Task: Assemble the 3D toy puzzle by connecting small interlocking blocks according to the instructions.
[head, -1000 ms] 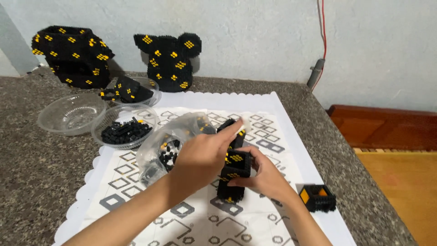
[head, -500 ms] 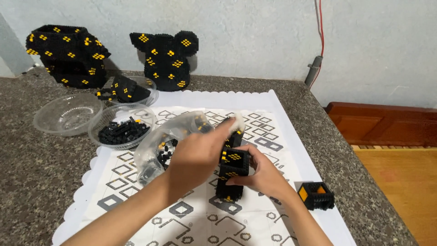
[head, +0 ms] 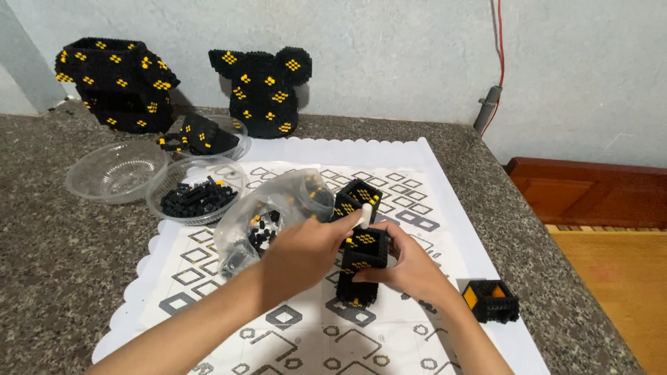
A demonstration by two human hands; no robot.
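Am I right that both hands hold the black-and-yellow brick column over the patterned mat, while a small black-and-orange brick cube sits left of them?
Not quite. The head view shows the left hand and right hand on the black-and-yellow brick column over the patterned mat, but the small black-and-orange brick cube sits to their right, not left.

Soft even daylight, sharp, faint shadows

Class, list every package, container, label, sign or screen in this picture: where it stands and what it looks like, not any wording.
Clear plastic bag: on the white mat, beside the left hand; crumpled, holding small black and yellow bricks.
Clear bowl: far left on the stone counter; round.
Clear bowl of black bricks: at the mat's left edge; round.
Labels, signs, screens: none visible.
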